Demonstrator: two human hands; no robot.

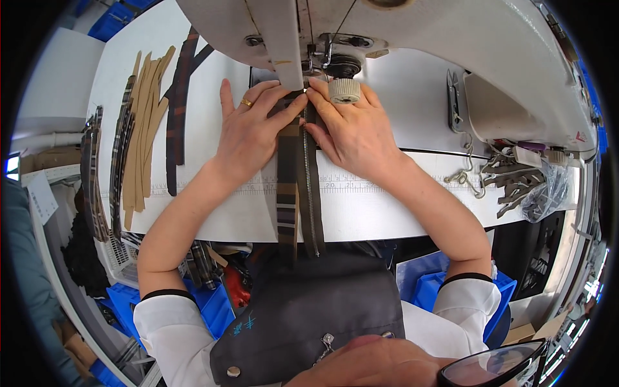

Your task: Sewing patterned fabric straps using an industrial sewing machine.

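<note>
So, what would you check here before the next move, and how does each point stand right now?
1. Left hand on the striped strip: ok, it lies over the upper part.
2. Right hand at the zipper: ok, it touches the upper part.
3. Strip and zipper aligned: ok, they run lengthwise side by side below the hands.
4. Hands safely clear of the needle: cannot tell; both are close to the sewing machine, and the needle's tip is not clear.
5. Thread snips out of the way: ok, they lie off to the right.
6. Loose brown strips apart from the work: ok, they lie at left.
</note>
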